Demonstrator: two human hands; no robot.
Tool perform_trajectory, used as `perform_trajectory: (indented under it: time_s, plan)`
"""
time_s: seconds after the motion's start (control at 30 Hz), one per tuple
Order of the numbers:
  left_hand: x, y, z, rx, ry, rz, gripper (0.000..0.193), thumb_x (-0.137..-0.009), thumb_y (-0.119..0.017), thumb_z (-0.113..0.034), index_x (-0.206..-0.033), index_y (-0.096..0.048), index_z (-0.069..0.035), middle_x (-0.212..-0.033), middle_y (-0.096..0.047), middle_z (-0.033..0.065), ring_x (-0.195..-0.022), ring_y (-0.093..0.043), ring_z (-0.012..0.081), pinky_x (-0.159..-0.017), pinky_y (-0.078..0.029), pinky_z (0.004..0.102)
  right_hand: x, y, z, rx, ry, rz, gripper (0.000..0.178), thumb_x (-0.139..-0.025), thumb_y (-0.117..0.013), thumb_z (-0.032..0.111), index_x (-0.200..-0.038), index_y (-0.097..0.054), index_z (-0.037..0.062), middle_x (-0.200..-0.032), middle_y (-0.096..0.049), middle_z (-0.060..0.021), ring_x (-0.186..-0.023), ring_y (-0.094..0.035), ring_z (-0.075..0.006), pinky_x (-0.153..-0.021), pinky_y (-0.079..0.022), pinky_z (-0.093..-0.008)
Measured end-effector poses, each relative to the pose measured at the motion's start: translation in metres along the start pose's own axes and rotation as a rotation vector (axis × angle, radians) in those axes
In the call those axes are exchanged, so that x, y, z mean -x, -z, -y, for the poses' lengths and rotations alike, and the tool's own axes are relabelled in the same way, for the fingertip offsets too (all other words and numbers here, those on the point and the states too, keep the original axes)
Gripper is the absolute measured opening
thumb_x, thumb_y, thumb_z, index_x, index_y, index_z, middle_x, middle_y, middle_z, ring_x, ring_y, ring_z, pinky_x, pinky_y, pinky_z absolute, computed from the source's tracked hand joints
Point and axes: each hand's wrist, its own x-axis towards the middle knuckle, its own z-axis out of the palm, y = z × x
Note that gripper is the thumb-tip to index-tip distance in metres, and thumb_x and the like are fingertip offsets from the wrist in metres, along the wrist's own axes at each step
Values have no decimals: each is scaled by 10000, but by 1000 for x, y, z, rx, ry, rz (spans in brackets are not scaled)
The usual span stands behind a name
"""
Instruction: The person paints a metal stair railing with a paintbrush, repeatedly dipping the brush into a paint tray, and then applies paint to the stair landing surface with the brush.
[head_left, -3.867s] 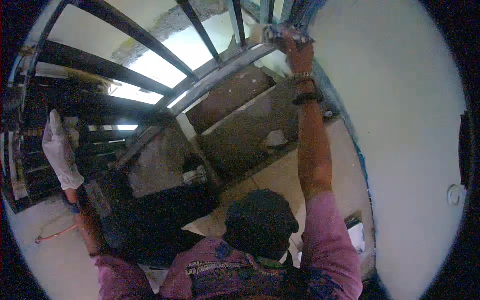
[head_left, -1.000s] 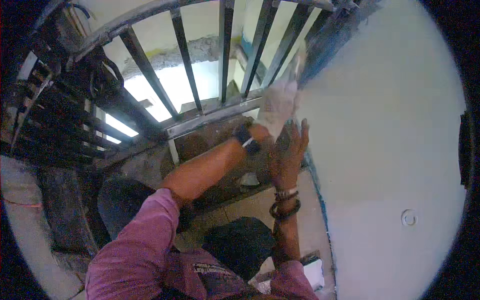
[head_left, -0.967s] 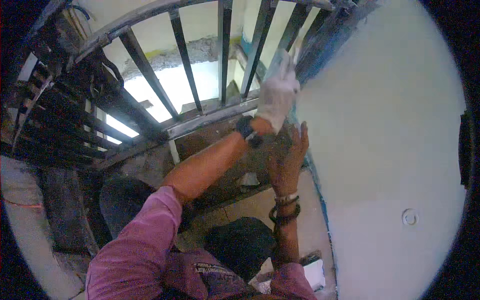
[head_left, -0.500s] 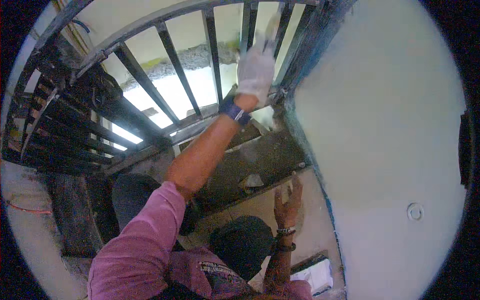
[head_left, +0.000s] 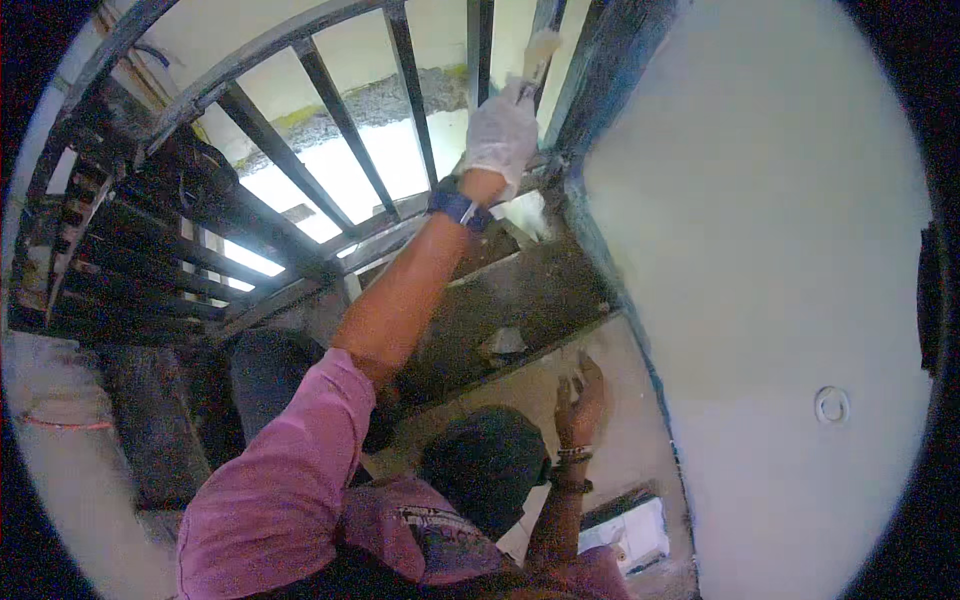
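Observation:
My left hand (head_left: 502, 132), in a whitish glove, reaches up to the dark railing bars (head_left: 412, 95) with its fingers closed. It grips a paintbrush (head_left: 541, 50), pale bristles pointing up beside the rightmost bars; whether they touch the bar I cannot tell. The brush's handle is hidden in the glove. My right hand (head_left: 580, 402), bare with bracelets at the wrist, is held low by the wall, fingers apart and holding nothing visible. Closest to it are the floor and a dark step (head_left: 530, 290).
A pale wall (head_left: 770, 250) with a white ring-shaped fitting (head_left: 832, 405) rises on the right. On the step lies a small whitish scrap (head_left: 508, 341). A white object in a dark frame (head_left: 632, 535) rests on the floor at lower right. More dark slats (head_left: 150, 250) stand at left.
My left hand and the paintbrush have shifted a little down and left in the picture, and the brush is less blurred. The right hand stays low by the wall, fingers slightly more curled.

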Motion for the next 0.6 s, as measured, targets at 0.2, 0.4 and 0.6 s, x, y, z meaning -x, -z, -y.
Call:
perform_trajectory:
  time_s: [0.2, 0.4, 0.6]
  plan:
    - [12, -55, 73, -12, -217, 16, 436, -905, -477, -242, -1290, -512, -40, -915, -639, 268, -833, -614, 447, -772, -486, 508, -1, -5, -1, -137, -66, 31, 440, -877, -609, 119, -1299, -515, 37, -1295, -543, -160, -1177, -524, -330, -930, -494, -431]
    - [62, -77, 114, -10, 192, 348, 308, -886, -536, -203, -1163, -578, -77, -895, -641, 171, -726, -634, 339, -631, -520, 438, 3, -8, 0, -202, -93, 62, 437, -878, -601, 102, -1305, -516, 60, -1294, -545, -145, -1177, -518, -325, -918, -501, -426]
    - [67, -88, 94, -341, -258, 28, 307, -888, -531, -175, -1171, -554, -57, -959, -639, 213, -888, -634, 382, -724, -511, 465, 11, -9, -9, -98, -114, 124, 356, -929, -569, 131, -1253, -534, -13, -1241, -560, -179, -1157, -555, -302, -902, -513, -393]
